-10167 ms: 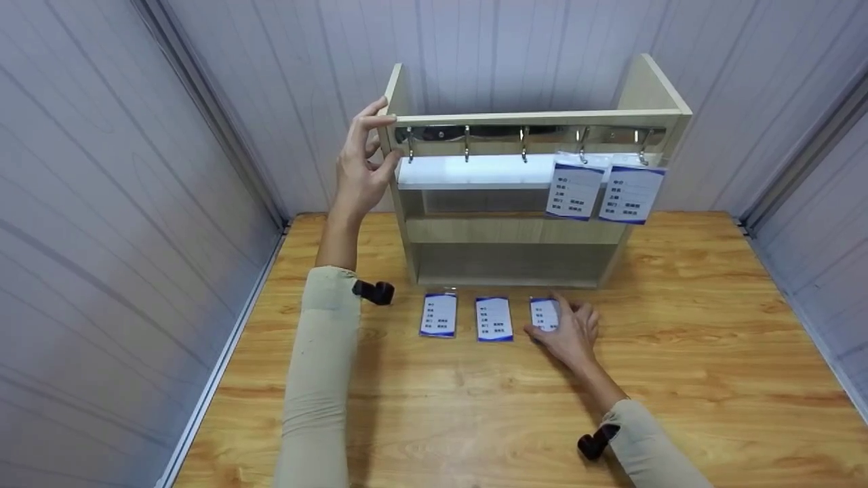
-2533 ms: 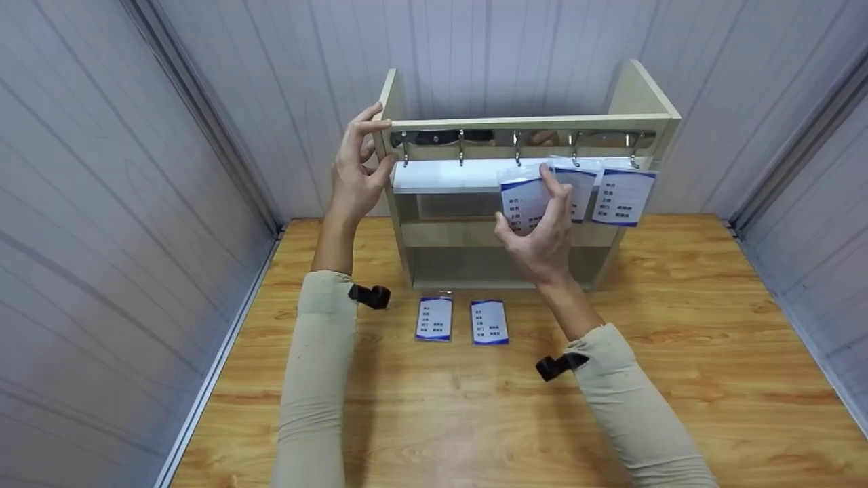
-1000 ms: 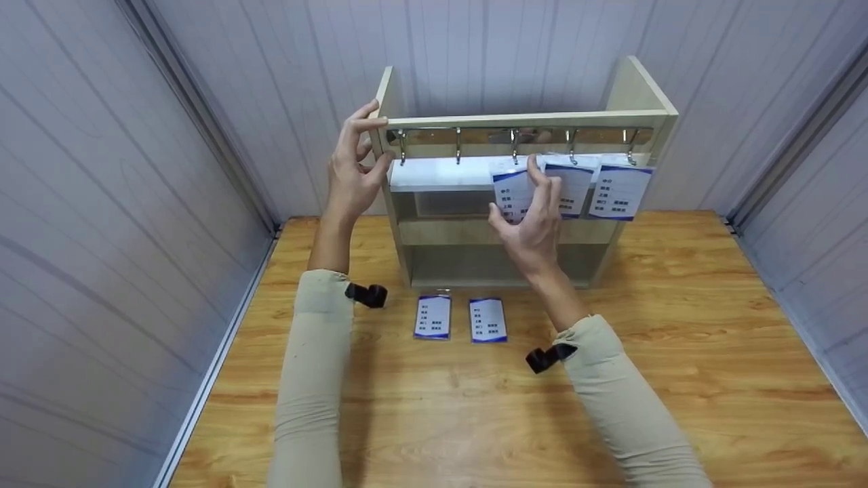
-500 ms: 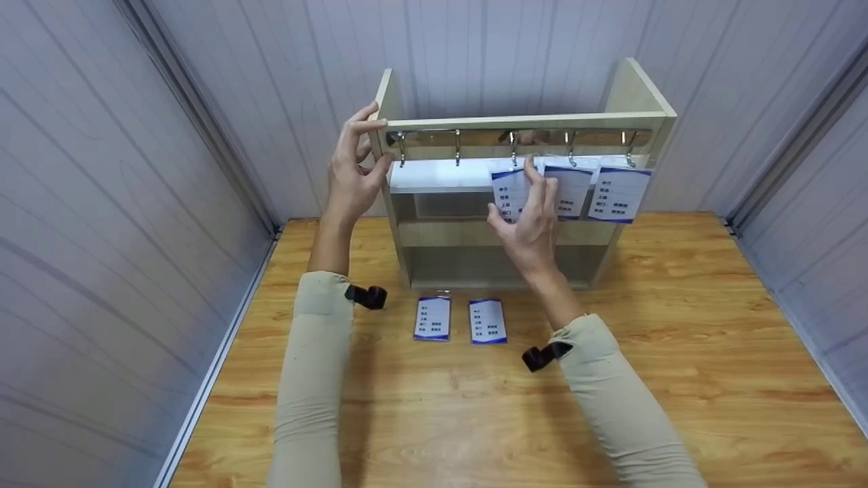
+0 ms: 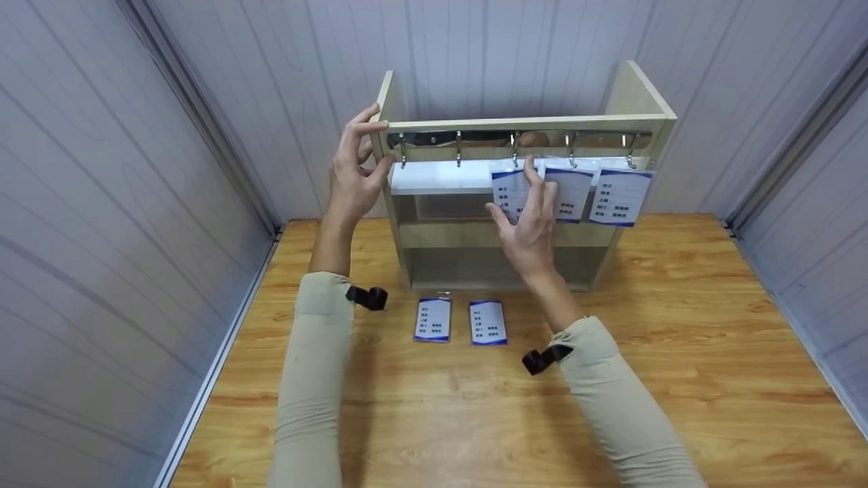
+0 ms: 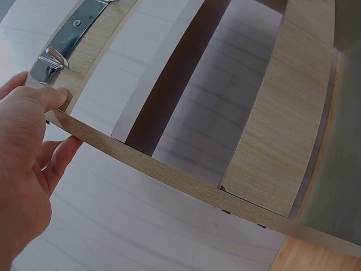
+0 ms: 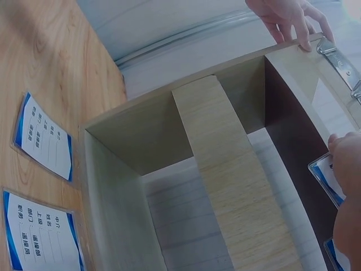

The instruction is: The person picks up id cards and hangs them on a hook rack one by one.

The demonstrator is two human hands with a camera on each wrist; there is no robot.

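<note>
My left hand (image 5: 354,173) grips the upper left corner of the wooden shelf unit (image 5: 525,120), thumb in front and fingers on the side panel. With my right hand (image 5: 532,227) I hold a blue-and-white badge card (image 5: 510,186) at the middle hook (image 5: 515,150), index finger near its top and thumb at its left edge. Whether its slot is fully over the hook is hard to tell. Two similar badges hang to its right, a partly covered badge (image 5: 573,196) and the rightmost badge (image 5: 620,196).
Two more badges lie on the wooden table before the unit, a left badge (image 5: 432,320) and a right badge (image 5: 488,322). Two bare hooks, the leftmost hook (image 5: 403,150) and its neighbour hook (image 5: 458,149), are on the left. Panelled walls (image 5: 169,237) enclose the table.
Since the oldest frame, my right hand has lifted the third badge from the table to the middle hook. Over the last second it shifts only slightly left. My left hand stays on the shelf.
</note>
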